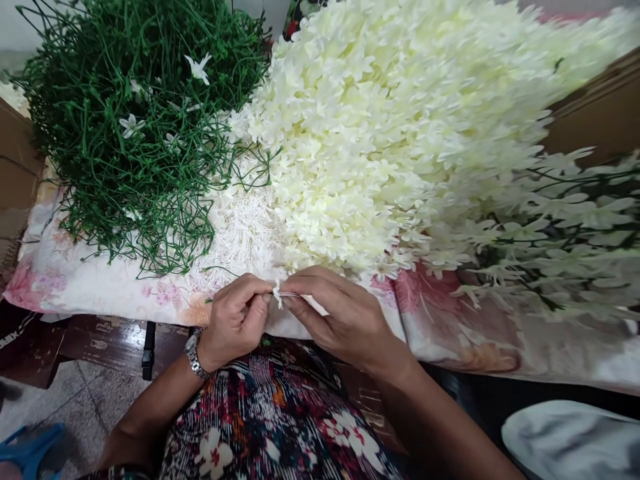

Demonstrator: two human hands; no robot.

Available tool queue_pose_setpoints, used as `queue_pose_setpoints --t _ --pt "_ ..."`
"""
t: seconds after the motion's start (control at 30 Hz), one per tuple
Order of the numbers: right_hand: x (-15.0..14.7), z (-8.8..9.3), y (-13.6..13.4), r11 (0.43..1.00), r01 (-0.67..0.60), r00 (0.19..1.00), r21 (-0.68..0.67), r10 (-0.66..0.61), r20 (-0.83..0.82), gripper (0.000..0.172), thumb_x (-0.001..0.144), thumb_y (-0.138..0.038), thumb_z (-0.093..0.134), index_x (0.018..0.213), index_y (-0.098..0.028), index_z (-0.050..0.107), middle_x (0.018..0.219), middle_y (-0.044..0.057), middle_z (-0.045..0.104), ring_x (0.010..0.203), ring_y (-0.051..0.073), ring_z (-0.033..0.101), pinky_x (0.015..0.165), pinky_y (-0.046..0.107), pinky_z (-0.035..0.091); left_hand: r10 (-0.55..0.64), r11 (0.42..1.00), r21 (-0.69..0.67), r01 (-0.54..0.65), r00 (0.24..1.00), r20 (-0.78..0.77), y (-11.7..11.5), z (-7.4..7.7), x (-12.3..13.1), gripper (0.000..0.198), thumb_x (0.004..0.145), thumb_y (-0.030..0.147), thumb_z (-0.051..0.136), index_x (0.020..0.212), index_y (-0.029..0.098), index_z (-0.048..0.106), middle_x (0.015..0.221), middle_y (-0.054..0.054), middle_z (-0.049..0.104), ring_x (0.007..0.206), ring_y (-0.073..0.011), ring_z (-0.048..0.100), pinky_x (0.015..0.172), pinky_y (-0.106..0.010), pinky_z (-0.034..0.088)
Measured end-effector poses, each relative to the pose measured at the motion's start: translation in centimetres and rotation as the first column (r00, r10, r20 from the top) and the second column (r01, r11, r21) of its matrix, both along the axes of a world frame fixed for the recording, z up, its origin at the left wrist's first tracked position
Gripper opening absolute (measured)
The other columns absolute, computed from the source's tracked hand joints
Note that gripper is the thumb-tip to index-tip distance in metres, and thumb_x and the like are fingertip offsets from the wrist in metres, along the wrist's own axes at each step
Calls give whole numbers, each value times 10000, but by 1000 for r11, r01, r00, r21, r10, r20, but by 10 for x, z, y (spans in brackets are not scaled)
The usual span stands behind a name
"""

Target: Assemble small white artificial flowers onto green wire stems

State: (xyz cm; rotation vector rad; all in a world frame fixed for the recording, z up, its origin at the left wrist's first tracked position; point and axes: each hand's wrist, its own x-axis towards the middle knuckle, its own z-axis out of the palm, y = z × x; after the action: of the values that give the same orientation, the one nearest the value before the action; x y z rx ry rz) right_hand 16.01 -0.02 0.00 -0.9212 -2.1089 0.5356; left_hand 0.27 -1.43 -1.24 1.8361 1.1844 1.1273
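Observation:
My left hand, with a metal watch at its wrist, is closed in a pinch at the left side of a small white artificial flower. From the right, my right hand pinches thin whitish strands that run to the flower. Both sets of fingertips almost meet, so they hide part of what they grip. Just beyond my hands lie a pile of white stamen-like strands and a large heap of cream-white artificial blossoms. A tangled mound of green plastic stems stands at the left.
A floral cloth covers the work surface. Finished-looking white flower sprays lie at the right, before a cardboard box. Another box stands at the left edge. A blue plastic object is on the tiled floor.

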Motion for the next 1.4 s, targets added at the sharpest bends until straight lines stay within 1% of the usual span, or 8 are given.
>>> queue_pose_setpoints --t 0.13,0.23,0.53,0.77,1.03,1.17,1.27,1.4 --pt "7 15 -1 999 21 999 27 -20 -33 237 695 -88 553 923 -134 512 812 57 571 780 117 518 671 251 460 19 1000 -4 -18 996 86 -1 7 -3 91 747 73 444 752 136 508 659 -8 485 612 -86 462 561 -215 372" --pt "6 17 -2 998 11 1000 66 -11 0 236 690 -85 549 918 -134 521 807 56 565 764 117 509 661 257 457 8 1000 8 -9 996 93 -1 8 -3 97 745 69 446 760 137 514 666 -10 492 616 -86 468 565 -216 379" --pt "-1 8 -2 1000 -19 999 16 18 37 96 736 -83 464 798 -140 510 684 34 533 666 107 485 589 245 429 -18 992 122 16 1000 16 -2 1 -1 149 720 42 456 811 139 521 692 -17 521 635 -92 484 576 -218 393" --pt "-8 -2 0 1000 -8 1000 -9 8 -24 92 747 -71 422 779 -153 451 659 20 507 639 94 468 566 227 423 12 999 49 -10 999 -35 -3 -6 1 94 734 77 440 742 142 507 618 -1 477 574 -91 437 534 -226 361" --pt "-11 -12 0 1000 -14 999 21 15 -31 134 723 -50 436 794 -164 436 669 12 499 654 98 467 576 233 423 47 998 42 -45 998 -38 -4 -9 1 88 724 73 443 721 132 509 598 6 466 548 -81 429 519 -217 350" --pt "-13 -13 1 999 -12 999 42 14 -49 132 738 -63 430 811 -172 447 660 8 498 664 106 480 588 245 431 59 998 16 -59 998 6 -4 -9 2 88 731 77 443 704 135 504 591 9 460 549 -81 427 522 -221 352" --pt "-7 -6 1 999 -33 999 -3 32 -35 156 742 -87 455 869 -177 469 725 24 528 716 118 500 631 263 443 55 998 -24 -54 996 74 -3 -5 2 90 754 98 440 724 147 509 605 13 463 559 -79 434 527 -217 360" --pt "2 7 -5 995 71 992 -76 -78 -103 289 721 -147 516 1005 -178 472 865 56 532 766 131 504 649 281 446 214 977 -56 -207 954 208 -2 2 4 71 778 149 453 783 170 520 654 9 492 585 -76 465 533 -206 380"
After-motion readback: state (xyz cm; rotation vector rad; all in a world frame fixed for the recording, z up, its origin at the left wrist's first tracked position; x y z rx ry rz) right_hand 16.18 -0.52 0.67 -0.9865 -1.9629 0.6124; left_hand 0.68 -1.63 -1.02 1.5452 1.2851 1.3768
